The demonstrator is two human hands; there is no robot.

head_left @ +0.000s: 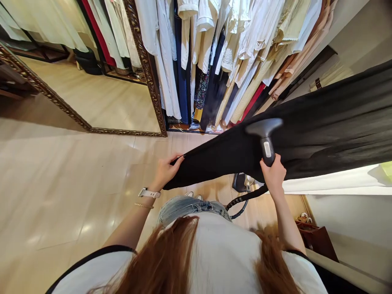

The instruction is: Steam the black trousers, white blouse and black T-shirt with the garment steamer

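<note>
A long black garment [321, 122] stretches from the upper right down to the middle of the view. My left hand [167, 169] pinches its lower hem and pulls it taut. My right hand [273, 175] is wrapped round the handle of a dark handheld steamer [265, 136], whose flat head rests against the black cloth. A braided hose [245, 200] runs down from the steamer handle toward a dark base unit [240, 182] on the floor.
A rack of hanging clothes [232, 49], mostly white and beige, fills the top. A large mirror with an ornate frame [147, 69] leans at the upper left. Pale wood floor [61, 183] lies to the left. A brown box [317, 241] sits at the lower right.
</note>
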